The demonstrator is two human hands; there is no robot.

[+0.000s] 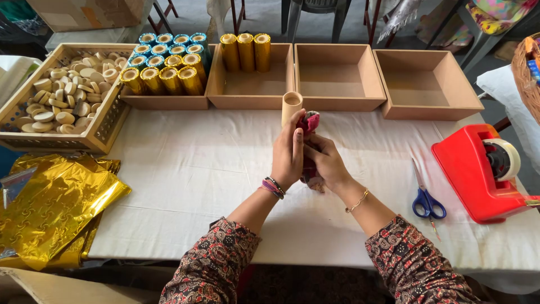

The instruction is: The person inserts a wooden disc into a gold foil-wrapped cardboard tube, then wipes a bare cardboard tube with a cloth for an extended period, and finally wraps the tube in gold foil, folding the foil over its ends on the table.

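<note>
Table (185, 186) draped in white cloth, creased, fills most of the view. Beyond its far edge, grey floor (264, 14), evenly lit, soft daylight, no hard shadows. Dark chair legs (315, 17) stand on that floor at top centre; thinner reddish furniture legs (163, 14) to their left. Cardboard box (84, 12) at top left corner. At top right, bright patterned fabric (500, 14) lies over a frame. Walls and windows out of frame.

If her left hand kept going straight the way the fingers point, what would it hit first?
The left hand points away from the person, so it would probably first meet the near wall of the brown tray holding three gold tubes, though depth is unclear.
</note>
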